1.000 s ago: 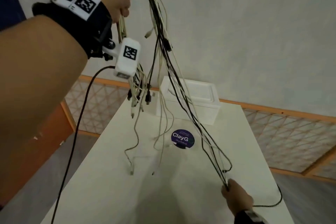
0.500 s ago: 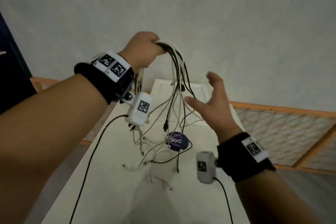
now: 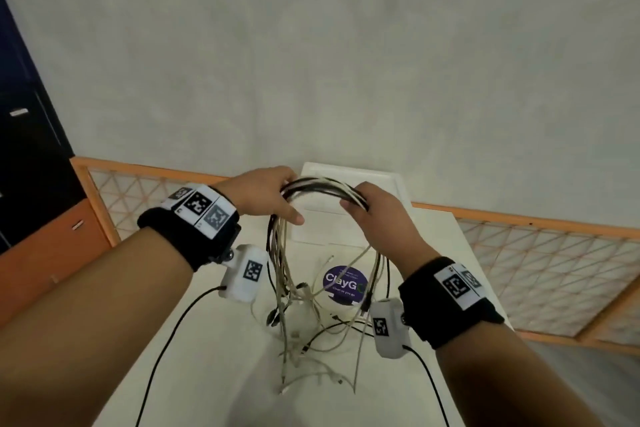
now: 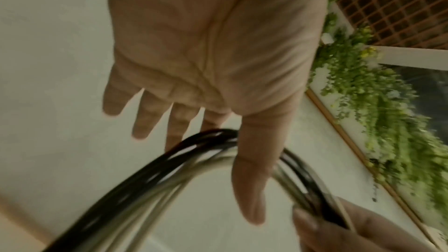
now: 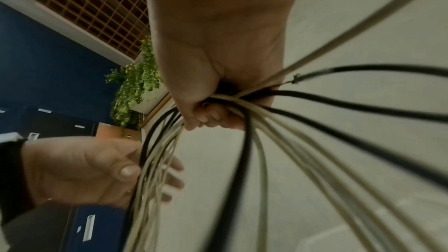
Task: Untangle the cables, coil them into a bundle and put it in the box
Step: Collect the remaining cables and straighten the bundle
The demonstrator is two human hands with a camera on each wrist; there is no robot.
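Note:
A bunch of black and white cables [image 3: 320, 185] arches between my two hands above the white table [image 3: 221, 392]. My left hand [image 3: 289, 206] holds one side of the arch, thumb across the strands [image 4: 150, 175] and fingers nearly straight behind them. My right hand [image 3: 353, 208] is closed in a fist around the other side [image 5: 254, 160]. The loose cable ends [image 3: 304, 340] hang down from both hands and trail in a tangle on the table. The white box [image 3: 346, 170] stands just behind the hands at the table's far end.
A round purple sticker [image 3: 344, 284] lies on the table under the hanging cables. Black wrist-camera leads [image 3: 162, 354] run off both wrists. An orange lattice fence [image 3: 540, 253] runs behind the table, and dark cabinets [image 3: 31, 163] stand at the left.
My left hand has come down from high overhead. My right hand let go of the low ends, rose open beside the bundle, and now grips it next to the left hand.

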